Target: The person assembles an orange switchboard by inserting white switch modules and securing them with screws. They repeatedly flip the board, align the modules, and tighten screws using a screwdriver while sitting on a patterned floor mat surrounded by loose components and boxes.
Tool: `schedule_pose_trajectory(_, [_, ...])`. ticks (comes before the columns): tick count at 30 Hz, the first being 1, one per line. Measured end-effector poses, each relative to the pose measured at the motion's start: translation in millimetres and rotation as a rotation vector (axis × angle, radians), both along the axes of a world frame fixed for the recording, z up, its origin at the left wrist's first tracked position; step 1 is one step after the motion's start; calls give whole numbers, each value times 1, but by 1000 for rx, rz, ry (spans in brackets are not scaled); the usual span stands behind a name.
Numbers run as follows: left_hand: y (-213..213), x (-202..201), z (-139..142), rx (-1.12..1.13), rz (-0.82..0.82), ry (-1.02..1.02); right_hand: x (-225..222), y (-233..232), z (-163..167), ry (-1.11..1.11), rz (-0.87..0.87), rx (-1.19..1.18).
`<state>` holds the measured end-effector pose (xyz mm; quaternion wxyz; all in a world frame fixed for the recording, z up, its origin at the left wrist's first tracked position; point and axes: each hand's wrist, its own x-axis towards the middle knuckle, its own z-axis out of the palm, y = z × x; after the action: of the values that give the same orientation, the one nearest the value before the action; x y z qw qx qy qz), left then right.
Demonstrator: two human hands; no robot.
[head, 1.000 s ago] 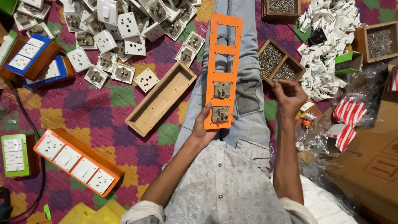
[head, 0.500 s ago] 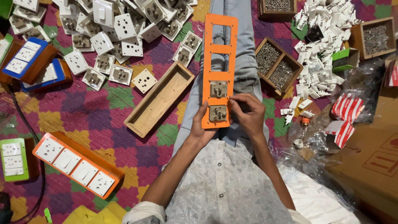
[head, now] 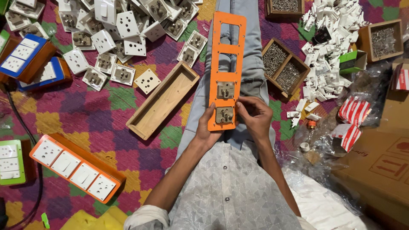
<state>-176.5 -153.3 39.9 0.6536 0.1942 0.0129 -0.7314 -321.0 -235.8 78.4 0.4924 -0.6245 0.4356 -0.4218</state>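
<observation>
Single head camera, looking straight down from above, close over lap; floor spread around at mid-range.

You are sitting on a patchwork mat [head: 128,102] of purple, green, yellow and red squares. At the upper left of the frame lies a heap of white sockets [head: 115,30]. An empty wooden box [head: 164,100] lies slantwise left of centre. At the lower left lies an orange switch board [head: 76,168]. A two-part screw tray [head: 283,66] sits right of centre, and white parts [head: 328,25] are piled at the upper right.
</observation>
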Motion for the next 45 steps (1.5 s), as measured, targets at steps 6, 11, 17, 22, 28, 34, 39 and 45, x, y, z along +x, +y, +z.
schedule_pose_trajectory(6, [0, 0, -2, -18, -2, -1, 6, 0, 9, 133, 15, -161])
schedule_pose_trajectory(11, [0, 0, -3, -35, 15, 8, 9, 4, 16, 234, 15, -269])
schedule_pose_trajectory(17, [0, 0, -3, -39, 10, 12, 11, 3, 17, 229, 12, -218])
schedule_pose_trajectory(22, [1, -1, -5, -35, 13, 14, 10, 3, 12, 259, -15, -267])
schedule_pose_trajectory(28, [1, 1, -6, -45, 19, 49, 9, 2, 8, 245, -24, -290])
schedule_pose_trajectory(34, [1, 3, -4, -53, 35, 121, 10, 4, 16, 216, 3, -274])
schedule_pose_trajectory(39, [0, 2, -3, -67, 38, 105, 11, 4, 20, 191, 23, -243])
schedule_pose_trajectory(45, [1, 5, -3, -72, 74, 105, 7, 0, 9, 144, 131, -214])
